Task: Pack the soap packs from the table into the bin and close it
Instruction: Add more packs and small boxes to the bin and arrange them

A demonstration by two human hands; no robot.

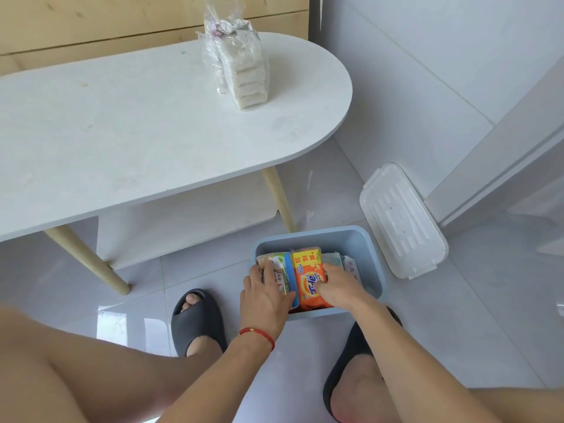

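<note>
A blue bin (351,239) stands open on the floor between my feet. Inside it stand an orange soap pack (306,271), a green-and-blue soap pack (279,267) to its left and pale packs (346,264) to its right. My left hand (265,296) presses on the green-and-blue pack. My right hand (338,286) grips the right side of the orange pack. A clear-wrapped stack of white soap bars (241,71) stands on the white table (122,123). The white bin lid (401,219) lies on the floor, right of the bin.
The table's wooden legs (88,257) and lower shelf (183,230) are left of the bin. My dark slippers (195,322) flank the bin on grey floor tiles. A white wall and door frame (488,148) run along the right.
</note>
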